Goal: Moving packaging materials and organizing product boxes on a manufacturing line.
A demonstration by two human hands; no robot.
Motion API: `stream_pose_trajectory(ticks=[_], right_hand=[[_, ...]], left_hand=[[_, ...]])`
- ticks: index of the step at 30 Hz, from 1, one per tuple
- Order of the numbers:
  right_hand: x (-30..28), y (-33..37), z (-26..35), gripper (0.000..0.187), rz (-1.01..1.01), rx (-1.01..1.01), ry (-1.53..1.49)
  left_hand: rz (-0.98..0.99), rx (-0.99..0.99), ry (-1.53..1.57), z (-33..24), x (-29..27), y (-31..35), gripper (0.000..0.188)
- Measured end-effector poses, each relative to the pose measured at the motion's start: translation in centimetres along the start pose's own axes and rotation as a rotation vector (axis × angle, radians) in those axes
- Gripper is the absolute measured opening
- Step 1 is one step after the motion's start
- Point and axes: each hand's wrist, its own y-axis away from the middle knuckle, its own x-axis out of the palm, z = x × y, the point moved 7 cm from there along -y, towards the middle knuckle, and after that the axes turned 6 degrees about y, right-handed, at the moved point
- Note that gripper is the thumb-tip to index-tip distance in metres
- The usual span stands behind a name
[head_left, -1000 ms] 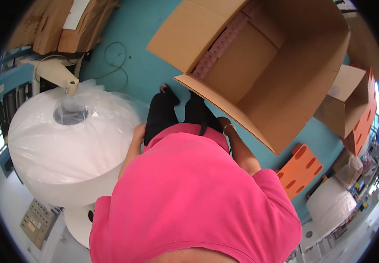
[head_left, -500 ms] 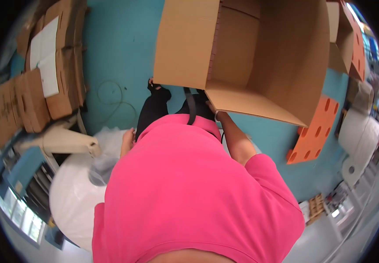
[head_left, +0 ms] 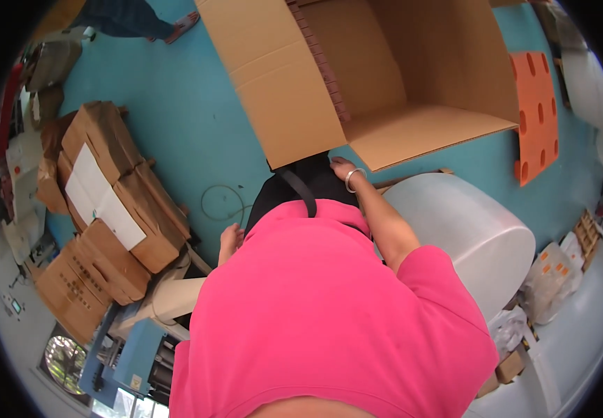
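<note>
On the teal floor (head_left: 162, 104), well out to the left of my left grip (head_left: 231, 241), I have a pile of folded brown cardboard (head_left: 141, 198) bearing a white sheet (head_left: 105, 197). Beyond that pile is another person's foot (head_left: 181, 26). Behind the same grip stands a blue machine (head_left: 136, 355). Right of my right grip (head_left: 344, 171), a large whitish roll (head_left: 448, 226) sits near; farther out are an orange slotted panel (head_left: 537, 115) and some wooden slats (head_left: 584, 235).

Open cardboard carton (head_left: 375, 70) at one o'clock, right hand (head_left: 342, 169) near it; left hand (head_left: 230, 241) at eight; slotted orange panel (head_left: 536, 120) at two.
</note>
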Motion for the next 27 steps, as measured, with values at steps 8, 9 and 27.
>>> stream_pose_trajectory(ticks=[8,9,27], right_hand=[[-1.5,0.3,-1.8,0.040,0.055,-0.146,0.311],[-1.0,-0.7,-3.4,0.040,0.048,-0.142,0.296],[-1.0,-1.6,-9.0,0.035,-0.133,-0.134,-0.018]], left_hand=[[0.031,0.137,-0.255,-9.3,7.6,4.6,0.029],[0.031,0.142,-0.270,-10.2,8.6,5.0,0.029],[0.482,1.192,-1.618,-22.9,39.3,25.4,0.032]])
